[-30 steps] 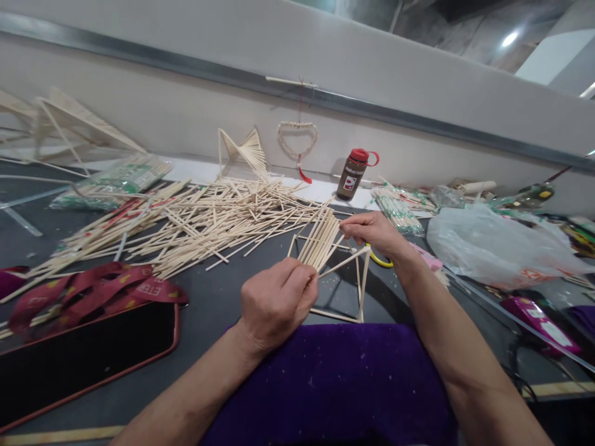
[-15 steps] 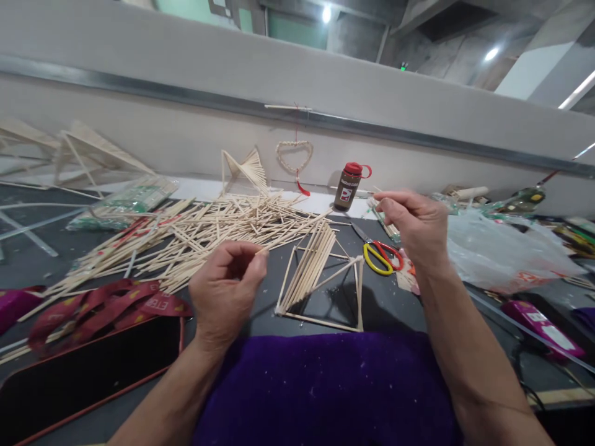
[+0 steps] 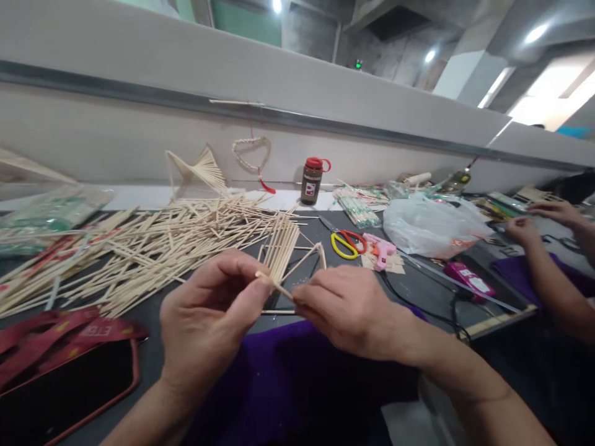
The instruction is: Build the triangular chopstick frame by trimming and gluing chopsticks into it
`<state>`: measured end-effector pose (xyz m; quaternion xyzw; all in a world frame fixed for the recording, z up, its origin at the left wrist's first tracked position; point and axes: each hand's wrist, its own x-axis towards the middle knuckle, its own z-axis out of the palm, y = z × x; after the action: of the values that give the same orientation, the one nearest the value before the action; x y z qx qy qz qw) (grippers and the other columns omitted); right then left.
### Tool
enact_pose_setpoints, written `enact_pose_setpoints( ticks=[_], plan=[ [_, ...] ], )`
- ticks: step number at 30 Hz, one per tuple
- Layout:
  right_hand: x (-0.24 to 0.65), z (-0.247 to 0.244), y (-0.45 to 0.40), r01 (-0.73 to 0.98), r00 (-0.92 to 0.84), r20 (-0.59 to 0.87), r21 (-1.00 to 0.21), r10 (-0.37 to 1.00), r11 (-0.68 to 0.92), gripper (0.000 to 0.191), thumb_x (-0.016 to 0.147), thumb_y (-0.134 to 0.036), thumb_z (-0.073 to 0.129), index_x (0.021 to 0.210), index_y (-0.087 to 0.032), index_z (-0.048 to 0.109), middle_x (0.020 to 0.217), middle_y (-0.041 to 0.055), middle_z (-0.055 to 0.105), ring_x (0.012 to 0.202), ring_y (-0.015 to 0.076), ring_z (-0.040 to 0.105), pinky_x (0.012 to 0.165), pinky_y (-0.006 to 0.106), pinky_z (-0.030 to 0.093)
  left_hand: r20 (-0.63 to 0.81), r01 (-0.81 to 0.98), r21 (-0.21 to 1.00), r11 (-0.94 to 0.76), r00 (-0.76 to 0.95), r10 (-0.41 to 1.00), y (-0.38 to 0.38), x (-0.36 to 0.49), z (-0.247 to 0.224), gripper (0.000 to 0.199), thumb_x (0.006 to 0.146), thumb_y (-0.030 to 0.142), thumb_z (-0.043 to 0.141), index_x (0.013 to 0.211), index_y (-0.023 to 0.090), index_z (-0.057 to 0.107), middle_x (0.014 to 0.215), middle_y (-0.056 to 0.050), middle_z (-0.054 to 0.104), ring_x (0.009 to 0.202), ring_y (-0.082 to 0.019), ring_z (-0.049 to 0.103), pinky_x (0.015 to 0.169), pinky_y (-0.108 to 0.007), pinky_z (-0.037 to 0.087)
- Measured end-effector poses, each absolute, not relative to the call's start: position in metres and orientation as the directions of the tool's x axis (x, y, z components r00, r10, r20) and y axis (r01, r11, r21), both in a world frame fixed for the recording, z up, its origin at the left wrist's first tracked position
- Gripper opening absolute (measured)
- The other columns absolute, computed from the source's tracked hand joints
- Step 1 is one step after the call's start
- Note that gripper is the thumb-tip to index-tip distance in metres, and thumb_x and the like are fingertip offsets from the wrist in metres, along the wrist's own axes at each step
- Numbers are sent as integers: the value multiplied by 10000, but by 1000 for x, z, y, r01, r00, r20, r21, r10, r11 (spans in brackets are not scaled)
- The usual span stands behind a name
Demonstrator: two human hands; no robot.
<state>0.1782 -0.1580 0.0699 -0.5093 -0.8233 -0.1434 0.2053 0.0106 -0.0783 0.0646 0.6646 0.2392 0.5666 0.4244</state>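
My left hand [image 3: 211, 316] pinches one end of a thin wooden stick [image 3: 281, 289] between thumb and forefinger. The fingers of my right hand [image 3: 348, 310] are closed on the same stick, a short way to the right. Just beyond both hands stands a small frame of glued sticks [image 3: 284, 248], with a fan of slanting sticks on its left side; my hands hide its lower right part. A large heap of loose wooden sticks [image 3: 186, 238] spreads over the dark table to the left.
Scissors [image 3: 344, 243] and a pink glue gun [image 3: 385, 253] lie right of the frame. Behind are a red-capped bottle [image 3: 311, 183] and a white plastic bag [image 3: 432, 223]. A phone [image 3: 74, 396] and red lanyard [image 3: 60, 337] lie at left. Another person's hands [image 3: 525, 230] are at far right.
My right hand has come down and left, from beside the scissors to my left hand, and now grips the stick too. The view has turned right, bringing the glue gun and another person's hands into sight.
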Motion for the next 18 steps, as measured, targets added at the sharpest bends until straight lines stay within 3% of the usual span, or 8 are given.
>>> enact_pose_setpoints(
  ticks=[5, 9, 11, 14, 15, 18],
  plan=[
    [168, 63, -175, 834, -361, 388, -273, 848, 480, 237, 915, -267, 405, 867, -189, 624, 758, 54, 662, 600, 139, 550, 524, 277, 413, 440, -206, 897, -391, 479, 760, -90, 23, 52, 96, 719, 125, 649, 707, 221, 644, 687, 23, 589, 583, -85, 536, 515, -183, 449],
    [204, 59, -165, 849, -284, 313, -358, 906, 390, 198, 917, -278, 447, 878, -207, 628, 812, 29, 686, 706, 123, 608, 621, 232, 427, 185, -162, 981, -108, 592, 785, -89, 32, 40, 62, 735, 244, 670, 721, 186, 652, 644, -6, 623, 520, -84, 510, 459, -185, 401],
    [238, 53, -145, 957, -50, 272, -263, 961, 125, 247, 929, -279, 430, 825, -197, 638, 809, 38, 693, 727, 135, 622, 666, 237, 424, 54, -162, 985, 61, 622, 781, -87, 37, 35, 142, 739, 312, 681, 738, 175, 644, 603, -3, 619, 445, -57, 426, 404, -170, 316],
    [282, 35, -107, 951, 290, 138, 68, 947, -301, 289, 925, -261, 403, 977, -149, 664, 970, 144, 698, 868, 218, 652, 726, 279, 435, -71, -177, 954, 243, 651, 755, -83, 44, 28, 196, 716, 346, 702, 732, 163, 634, 554, 13, 599, 400, -30, 333, 387, -161, 225],
    [293, 28, -94, 910, 376, 80, 154, 923, -384, 305, 920, -249, 401, 1040, -138, 658, 1048, 172, 681, 928, 246, 650, 744, 291, 443, -91, -185, 942, 279, 660, 745, -82, 46, 26, 203, 707, 347, 709, 727, 160, 633, 554, 13, 601, 401, -28, 329, 389, -161, 214],
    [307, 8, -66, 885, 430, 8, 195, 903, -423, 309, 884, -199, 434, 1077, -111, 659, 1045, 206, 682, 954, 285, 658, 767, 325, 462, -97, -206, 927, 313, 675, 731, -78, 46, 21, 211, 700, 351, 707, 733, 158, 630, 572, 1, 622, 394, -28, 312, 382, -170, 177]
  ],
)
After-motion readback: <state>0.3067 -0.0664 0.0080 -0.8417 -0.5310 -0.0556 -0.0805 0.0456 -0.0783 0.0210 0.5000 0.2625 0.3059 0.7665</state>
